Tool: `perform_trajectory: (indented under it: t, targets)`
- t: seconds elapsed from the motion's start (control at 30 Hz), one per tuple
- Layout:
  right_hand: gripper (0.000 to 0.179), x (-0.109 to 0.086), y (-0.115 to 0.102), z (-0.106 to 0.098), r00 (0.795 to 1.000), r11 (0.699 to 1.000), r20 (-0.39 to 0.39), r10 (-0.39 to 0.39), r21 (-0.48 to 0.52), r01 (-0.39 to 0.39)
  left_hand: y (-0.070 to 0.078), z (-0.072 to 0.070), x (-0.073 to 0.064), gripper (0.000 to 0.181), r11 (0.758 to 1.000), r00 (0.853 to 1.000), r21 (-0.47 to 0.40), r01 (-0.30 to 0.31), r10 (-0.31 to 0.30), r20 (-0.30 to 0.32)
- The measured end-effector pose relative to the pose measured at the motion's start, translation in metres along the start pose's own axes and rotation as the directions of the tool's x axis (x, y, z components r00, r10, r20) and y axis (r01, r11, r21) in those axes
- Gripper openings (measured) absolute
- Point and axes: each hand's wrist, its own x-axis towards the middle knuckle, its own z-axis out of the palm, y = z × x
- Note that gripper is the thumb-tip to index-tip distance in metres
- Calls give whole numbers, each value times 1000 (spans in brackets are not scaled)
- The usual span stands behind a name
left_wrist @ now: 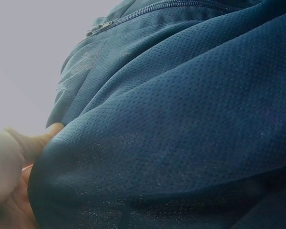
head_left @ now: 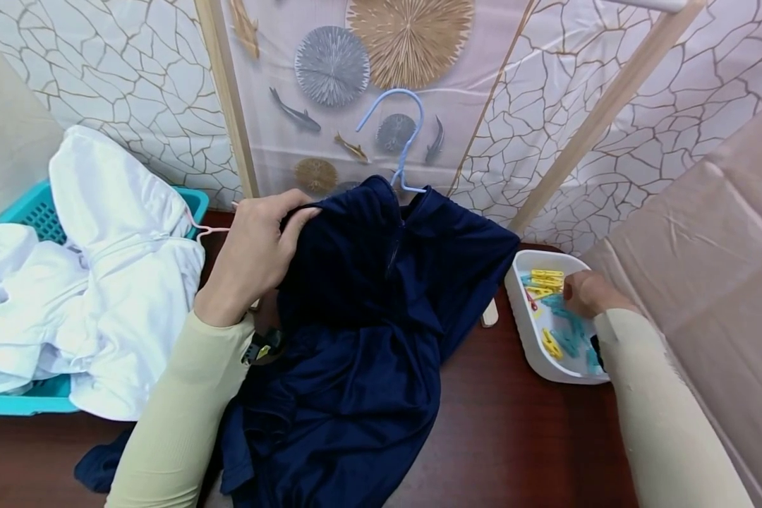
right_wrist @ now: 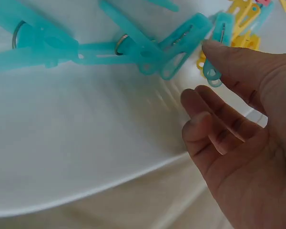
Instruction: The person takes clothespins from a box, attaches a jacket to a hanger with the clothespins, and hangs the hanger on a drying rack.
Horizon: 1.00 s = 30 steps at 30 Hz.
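Note:
A navy zip-front garment (head_left: 368, 353) hangs on a light blue hanger (head_left: 413, 141), whose hook stands above the collar. My left hand (head_left: 254, 247) pinches the garment's left shoulder between thumb and fingers. In the left wrist view the dotted navy fabric (left_wrist: 181, 109) fills most of the frame, with a zipper (left_wrist: 157, 7) at the top. My right hand (head_left: 589, 293) reaches inside a white tub (head_left: 525, 331) of clothespins. In the right wrist view its thumb lies on a small teal clothespin (right_wrist: 222, 28), pinching it; the other fingers are curled below, and the index finger is mostly hidden.
Yellow clothespins (head_left: 549, 344) and several teal ones (head_left: 565, 331) lie in the tub. At left, white clothes (head_left: 127, 282) are heaped over a teal basket (head_left: 38, 403), a pink hanger (head_left: 211, 229) sticking out. Wooden posts (head_left: 231, 106) rise behind the dark red-brown table (head_left: 482, 423).

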Motion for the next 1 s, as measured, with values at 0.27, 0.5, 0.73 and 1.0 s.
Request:
perform_trajectory:
  t: [0.27, 0.5, 0.73, 1.0]
  targets:
    - [13, -12, -1, -3, 988, 984, -110, -105, 130, 119, 0, -4, 0, 18, 1000, 1000, 12, -3, 3, 1]
    - [37, -27, 2, -3, 966, 949, -223, -133, 253, 189, 1, -3, 0, 19, 1000, 1000, 5, -3, 3, 6]
    - [51, -42, 0, -2, 960, 933, -275, -49, 331, 142, 1, -2, 0, 18, 1000, 1000, 8, -6, 6, 3]
    - [59, -62, -23, 7, 893, 876, -447, 58, 452, 169, 2, -2, -1, 19, 1000, 1000, -7, -12, 12, 4]
